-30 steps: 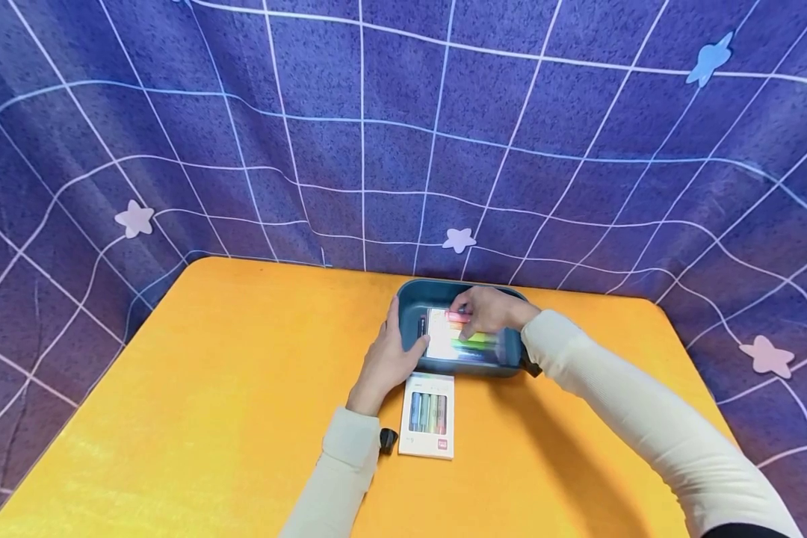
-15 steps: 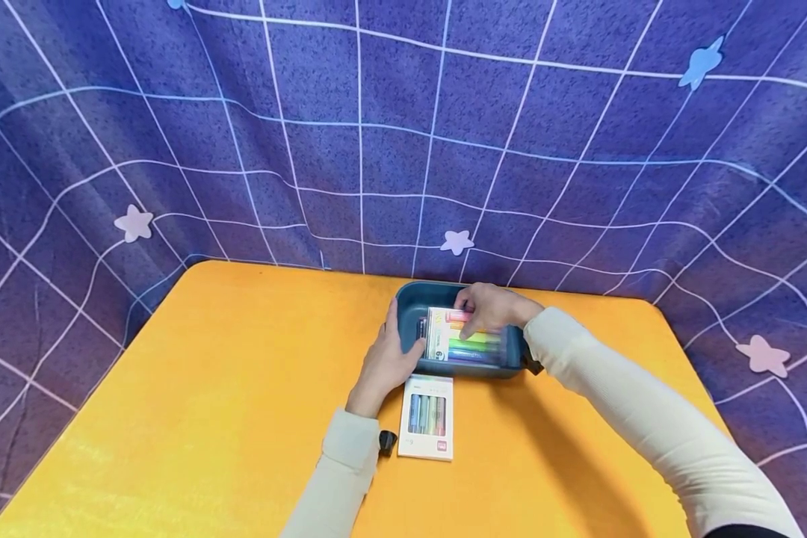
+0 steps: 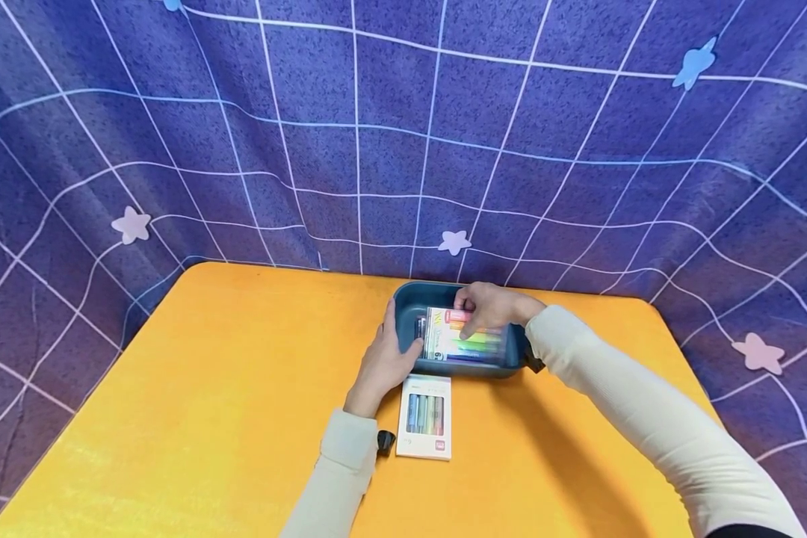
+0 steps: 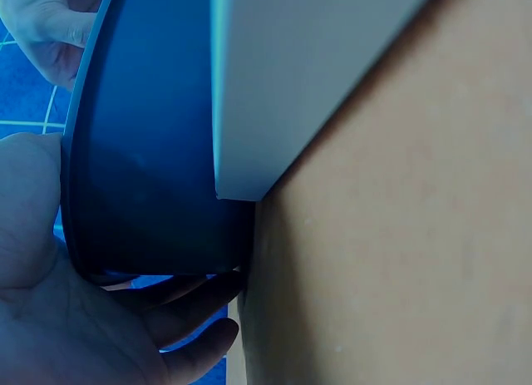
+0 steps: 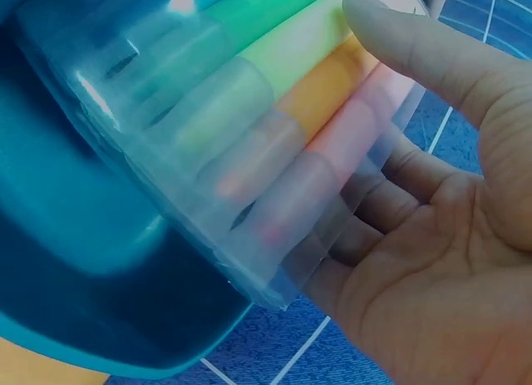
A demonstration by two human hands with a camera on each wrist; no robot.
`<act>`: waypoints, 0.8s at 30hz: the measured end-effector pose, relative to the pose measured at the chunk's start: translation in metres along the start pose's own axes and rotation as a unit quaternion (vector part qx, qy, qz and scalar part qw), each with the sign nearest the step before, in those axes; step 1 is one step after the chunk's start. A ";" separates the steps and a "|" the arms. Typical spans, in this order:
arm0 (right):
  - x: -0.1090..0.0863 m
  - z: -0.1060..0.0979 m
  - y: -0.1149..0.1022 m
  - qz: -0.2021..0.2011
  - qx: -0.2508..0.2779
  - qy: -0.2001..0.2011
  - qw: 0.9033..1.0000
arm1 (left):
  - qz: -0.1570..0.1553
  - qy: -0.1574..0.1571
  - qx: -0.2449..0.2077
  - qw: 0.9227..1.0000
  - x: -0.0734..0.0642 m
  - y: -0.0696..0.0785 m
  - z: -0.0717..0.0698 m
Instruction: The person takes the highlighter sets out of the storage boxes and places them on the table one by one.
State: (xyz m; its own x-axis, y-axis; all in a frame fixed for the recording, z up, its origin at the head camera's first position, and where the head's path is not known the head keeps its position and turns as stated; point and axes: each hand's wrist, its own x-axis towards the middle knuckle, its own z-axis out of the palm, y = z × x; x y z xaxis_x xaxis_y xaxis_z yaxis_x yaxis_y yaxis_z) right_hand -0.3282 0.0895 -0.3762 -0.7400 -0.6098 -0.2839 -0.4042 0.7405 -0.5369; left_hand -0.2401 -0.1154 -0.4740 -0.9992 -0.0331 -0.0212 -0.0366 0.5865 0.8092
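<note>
Inside the bin (image 3: 467, 369) my left hand (image 3: 383, 366) grips, my right hand (image 3: 492, 305) pinches the marker pack (image 3: 482, 348), seemingly positioning it; releasing calls for steadiness.

marker pack (image 3: 474, 349) partly behind right hand (image 3: 489, 307), fine print (image 3: 406, 441) on white box (image 3: 422, 447) illegible

The bin (image 3: 471, 369) is dark teal, the pens (image 3: 479, 338) multicoloured, the curtain (image 3: 383, 168) white-gridded blue.

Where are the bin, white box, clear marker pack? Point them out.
Dark blue bin (image 3: 471, 369), head view: its near wall.
White box (image 3: 424, 415), head view: the window in its face.
Clear marker pack (image 5: 226, 109), right wrist view: plastic over the markers.
</note>
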 end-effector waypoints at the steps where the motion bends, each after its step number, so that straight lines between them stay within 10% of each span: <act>1: -0.001 0.000 0.000 -0.002 0.003 -0.001 1.000 | 0.001 0.000 0.002 1.000 0.000 0.000 0.000; 24: -0.009 0.012 0.003 0.002 -0.004 -0.054 0.999 | -0.002 -0.005 0.002 1.000 -0.001 0.000 0.000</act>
State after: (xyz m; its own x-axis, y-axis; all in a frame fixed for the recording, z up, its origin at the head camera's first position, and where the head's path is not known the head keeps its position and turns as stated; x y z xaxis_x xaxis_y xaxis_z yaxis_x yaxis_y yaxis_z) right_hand -0.3167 0.0936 -0.3846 -0.6798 -0.6335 -0.3696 -0.4065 0.7449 -0.5290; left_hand -0.2394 -0.1154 -0.4739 -0.9992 -0.0274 -0.0306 -0.0409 0.5900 0.8064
